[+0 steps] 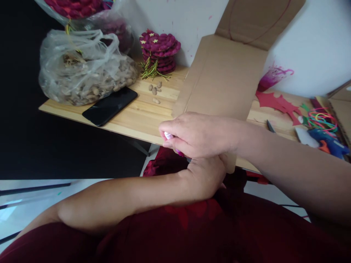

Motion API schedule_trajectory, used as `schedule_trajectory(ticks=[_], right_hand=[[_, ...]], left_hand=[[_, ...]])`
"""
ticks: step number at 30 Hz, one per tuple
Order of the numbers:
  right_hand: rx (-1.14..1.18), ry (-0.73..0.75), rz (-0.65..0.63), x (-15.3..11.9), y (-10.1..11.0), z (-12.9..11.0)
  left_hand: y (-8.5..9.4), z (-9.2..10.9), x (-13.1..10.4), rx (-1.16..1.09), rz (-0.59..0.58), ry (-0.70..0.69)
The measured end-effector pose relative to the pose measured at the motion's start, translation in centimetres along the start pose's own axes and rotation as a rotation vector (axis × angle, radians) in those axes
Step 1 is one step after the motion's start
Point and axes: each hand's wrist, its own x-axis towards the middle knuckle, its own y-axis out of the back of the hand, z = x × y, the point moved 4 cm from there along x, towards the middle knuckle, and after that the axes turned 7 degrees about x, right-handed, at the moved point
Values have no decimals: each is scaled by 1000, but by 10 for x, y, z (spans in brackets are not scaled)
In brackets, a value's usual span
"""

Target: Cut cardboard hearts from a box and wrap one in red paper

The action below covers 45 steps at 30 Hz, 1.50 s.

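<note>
My right hand [201, 135] reaches in from the right, its fingers closed around a slim white-tipped thing [168, 136] with a magenta part lower down. Its kind does not show, as the fingers cover most of it. Just below, my left hand [207, 173] is crossed under the right one, close to the near end of a brown cardboard sheet [225, 80]. The left fingers are turned away and hidden, so their grip cannot be made out. The cardboard lies across the wooden table [142, 117], and its far part [257, 22] leans up against the wall.
Left on the table are a plastic bag of peanuts [90, 80], a black phone [109, 106], a few loose peanuts [155, 89] and stacked magenta rounds [160, 51]. To the right lie red cutouts [279, 104], coloured strings [322, 120] and a dark pointed blade [270, 126].
</note>
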Motion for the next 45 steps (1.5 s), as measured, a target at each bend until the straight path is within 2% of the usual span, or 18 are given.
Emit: schedule_trajectory(ticks=[8,18,23,31,37,45], right_hand=[[-68,-23,26,8,4,4],[-26,25,28,4,7,3],[-23,-18,-21,6,3,5],[27,-32,-11,10,4,7],[50,-75,80,10,10,18],[75,-182,199,4,20,34]], left_hand=[[2,-2,-1,-23,74,73],[2,-2,-1,-21,62,59],[4,-4,-1,-30,29,62],[6,-5,-2,-29,22,35],[10,-8,-4,-25,9,21],[5,-5,-2,-7,-6,29]])
